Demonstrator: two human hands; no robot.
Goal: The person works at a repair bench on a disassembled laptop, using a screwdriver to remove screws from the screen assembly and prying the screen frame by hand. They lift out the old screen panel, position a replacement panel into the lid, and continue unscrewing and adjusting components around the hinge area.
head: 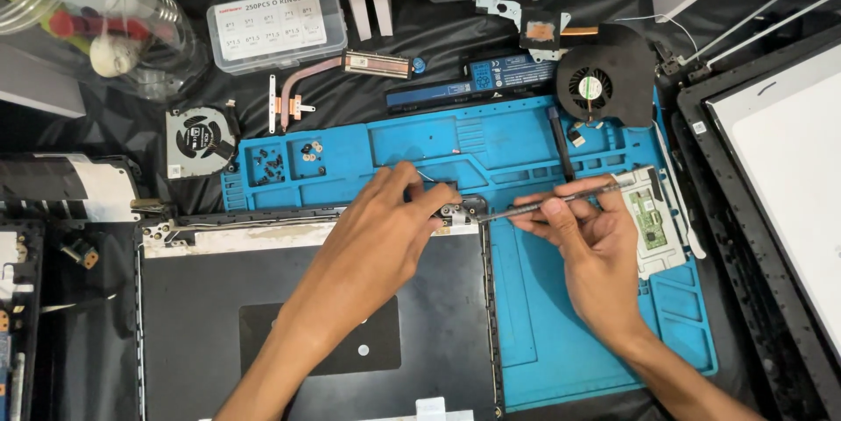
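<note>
Fingers of the right hand (589, 226) pinch a slim metal tool (561, 200) like a pen, a narrow grip closed on its shaft, with the tip laid toward the hinge (455, 211) at the upper right corner of the dark laptop lid panel (315, 298). The left hand (385, 228) rests on that same corner, its grip pressed down around the hinge bracket, fingertips curled over the edge beside a thin wire (427, 176); whether it pinches anything I cannot tell.

The panel lies half on the blue repair mat (526, 333) and half on the dark counter. On the mat, a small pocket holds loose screws (267, 167), and a green circuit board in a pale frame (653, 224) lies just right of the tool hand. Beyond the mat's far edge lie a large black fan (604, 79), a smaller fan (200, 139), a copper heat pipe (302, 88), a long battery (477, 84) and a clear parts box (276, 27).

The step in hand looks like working the hinge fastening. The next move seems to call for a steady tip seated squarely while the left hand keeps the panel from shifting.
</note>
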